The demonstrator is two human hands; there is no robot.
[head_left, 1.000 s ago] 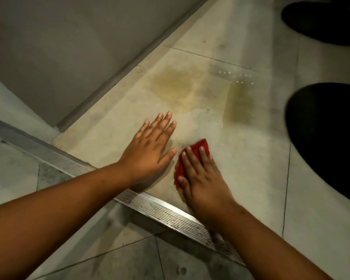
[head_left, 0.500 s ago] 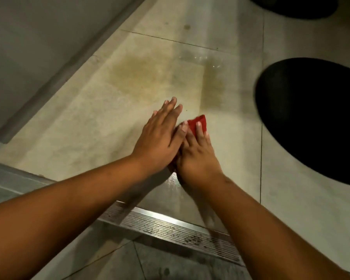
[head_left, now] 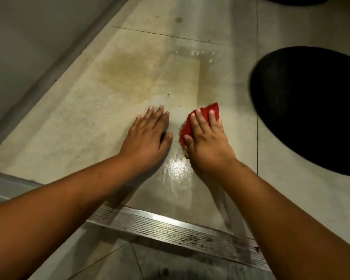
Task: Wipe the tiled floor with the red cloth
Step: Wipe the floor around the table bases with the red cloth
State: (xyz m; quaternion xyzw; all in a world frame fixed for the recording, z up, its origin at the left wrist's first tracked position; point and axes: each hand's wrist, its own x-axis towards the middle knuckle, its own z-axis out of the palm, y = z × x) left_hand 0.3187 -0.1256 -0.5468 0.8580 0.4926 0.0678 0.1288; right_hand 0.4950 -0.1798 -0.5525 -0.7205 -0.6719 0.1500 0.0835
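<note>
Pale tiled floor (head_left: 129,87) is marked by a yellowish stain (head_left: 127,73) ahead; the red cloth (head_left: 202,118) is pressed flat under the right hand (head_left: 206,136), fingers spread; the left hand (head_left: 148,136) is braced flat, empty; firm overlapping strokes toward the stain are advised.

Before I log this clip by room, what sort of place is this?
Probably a bathroom or washroom threshold: a tiled floor with wet, stained patches, a long metal drain grate across it, and a dark mat beside the right hand pressing the red cloth.
</note>
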